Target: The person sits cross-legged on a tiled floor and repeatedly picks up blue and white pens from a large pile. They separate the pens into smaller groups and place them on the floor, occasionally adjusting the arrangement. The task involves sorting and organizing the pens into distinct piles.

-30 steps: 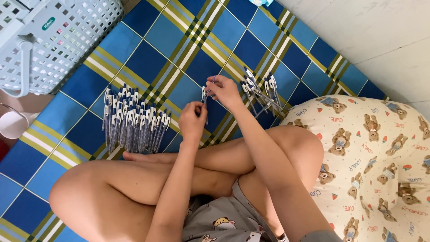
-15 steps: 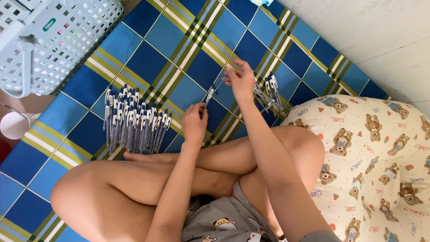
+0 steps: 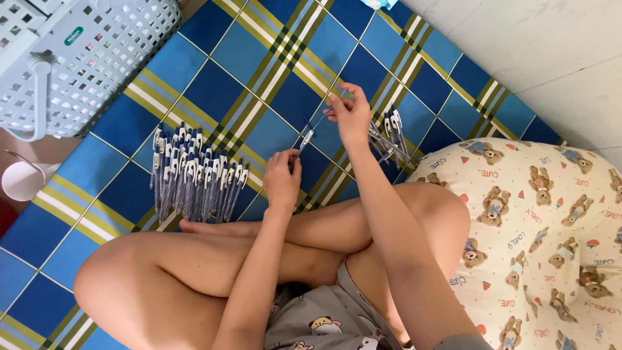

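Note:
I sit cross-legged on a blue plaid mat (image 3: 214, 84). My left hand (image 3: 281, 178) pinches the lower end of a clear pen with blue trim (image 3: 304, 137). My right hand (image 3: 350, 113) is raised further out and grips the thin inner tube sticking from the pen's top end. To the left, a neat row of several assembled blue-and-white pens (image 3: 191, 178) lies on the mat. Just right of my right hand sits a small loose pile of pens (image 3: 389, 136).
A white perforated plastic basket (image 3: 71, 61) stands at the top left corner of the mat. A white cup (image 3: 19, 181) sits on the floor at the left edge. A cream teddy-bear print cushion (image 3: 551, 227) lies at my right.
My right hand has lifted away from the left, drawing the thin tube out along the pen's length. The left hand has stayed nearly in place.

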